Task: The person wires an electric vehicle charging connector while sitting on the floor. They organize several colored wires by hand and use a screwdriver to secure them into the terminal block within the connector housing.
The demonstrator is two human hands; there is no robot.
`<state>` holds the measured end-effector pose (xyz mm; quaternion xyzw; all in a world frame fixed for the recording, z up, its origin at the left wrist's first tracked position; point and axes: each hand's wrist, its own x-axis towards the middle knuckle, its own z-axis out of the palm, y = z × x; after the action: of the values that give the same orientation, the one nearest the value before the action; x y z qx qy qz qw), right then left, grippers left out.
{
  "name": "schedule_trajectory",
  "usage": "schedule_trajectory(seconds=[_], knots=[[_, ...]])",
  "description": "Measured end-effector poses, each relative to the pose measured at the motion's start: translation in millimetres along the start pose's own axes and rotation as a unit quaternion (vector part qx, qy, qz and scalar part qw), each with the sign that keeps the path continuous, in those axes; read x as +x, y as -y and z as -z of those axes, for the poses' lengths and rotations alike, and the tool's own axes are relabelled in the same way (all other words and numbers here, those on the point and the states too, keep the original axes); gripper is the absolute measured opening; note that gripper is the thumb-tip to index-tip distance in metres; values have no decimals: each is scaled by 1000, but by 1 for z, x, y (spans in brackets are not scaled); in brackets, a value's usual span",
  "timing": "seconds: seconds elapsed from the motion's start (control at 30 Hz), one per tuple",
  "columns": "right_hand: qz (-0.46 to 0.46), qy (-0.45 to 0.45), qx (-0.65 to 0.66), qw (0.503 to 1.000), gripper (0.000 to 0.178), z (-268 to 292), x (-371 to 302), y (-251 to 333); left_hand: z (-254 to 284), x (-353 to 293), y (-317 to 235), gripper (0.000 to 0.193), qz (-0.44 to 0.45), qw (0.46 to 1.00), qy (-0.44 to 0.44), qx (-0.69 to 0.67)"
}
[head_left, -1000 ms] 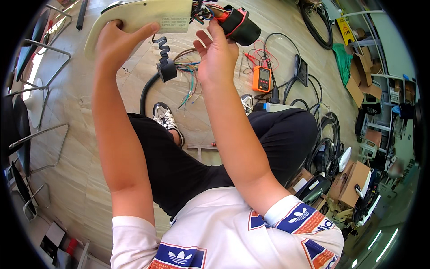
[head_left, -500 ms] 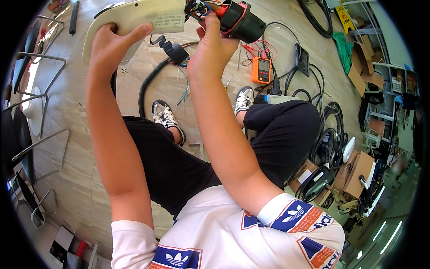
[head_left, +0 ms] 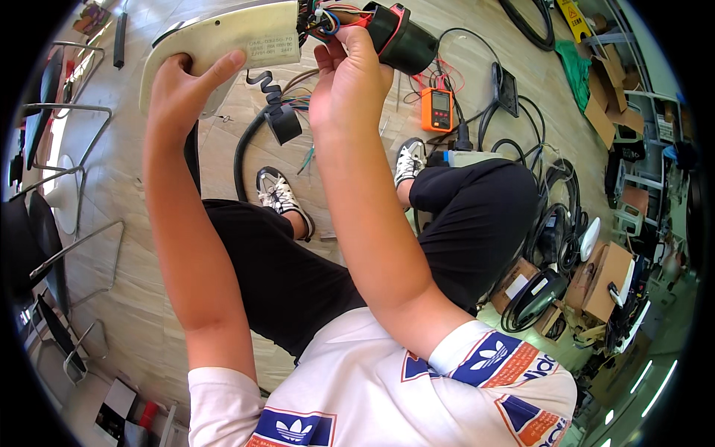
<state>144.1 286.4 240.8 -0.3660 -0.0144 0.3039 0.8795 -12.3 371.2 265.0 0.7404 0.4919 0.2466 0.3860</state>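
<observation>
My left hand (head_left: 182,93) is closed round a cream-white charging gun housing (head_left: 231,37) at the top of the view, its thumb lying along the near side. Colored wires (head_left: 328,21) run out of the housing's right end to a black connector head (head_left: 408,45) with a red ring. My right hand (head_left: 350,89) is closed at the rear of this head, beside the wires; its fingertips are partly hidden. Below the housing a black cap (head_left: 283,124) hangs on a coiled strap. A thick black cable (head_left: 242,156) with loose thin wires at its end curves over the floor.
An orange handheld meter (head_left: 436,109) with red and black leads lies to the right, near a dark flat device (head_left: 504,89). Coiled black cables (head_left: 558,201) and cardboard boxes (head_left: 605,287) crowd the right side. Metal-framed chairs (head_left: 74,179) stand at left.
The housing and connector head have shifted slightly, with both hands still on them. The hanging cap has swung a little down and left, and its open end has turned.
</observation>
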Motion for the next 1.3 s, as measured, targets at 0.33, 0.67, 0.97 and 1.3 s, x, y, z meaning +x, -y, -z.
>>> schedule_trajectory(seconds=[0.33, 0.67, 0.97, 1.3], knots=[[-75, -54, -9, 996, 39, 9, 7, 6, -18, -5, -12, 72, 16, 1000, -17, 19], [-122, -116, 5, 986, 21, 19, 17, 18, -36, -8, -4, 74, -11, 999, -35, 25], [-117, -142, -14, 983, 19, 27, 17, 19, -42, -11, -12, 74, -19, 997, -32, 62], [-164, 16, -56, 985, 36, 37, 20, 9, -29, -3, 3, 79, -53, 990, -64, 115]])
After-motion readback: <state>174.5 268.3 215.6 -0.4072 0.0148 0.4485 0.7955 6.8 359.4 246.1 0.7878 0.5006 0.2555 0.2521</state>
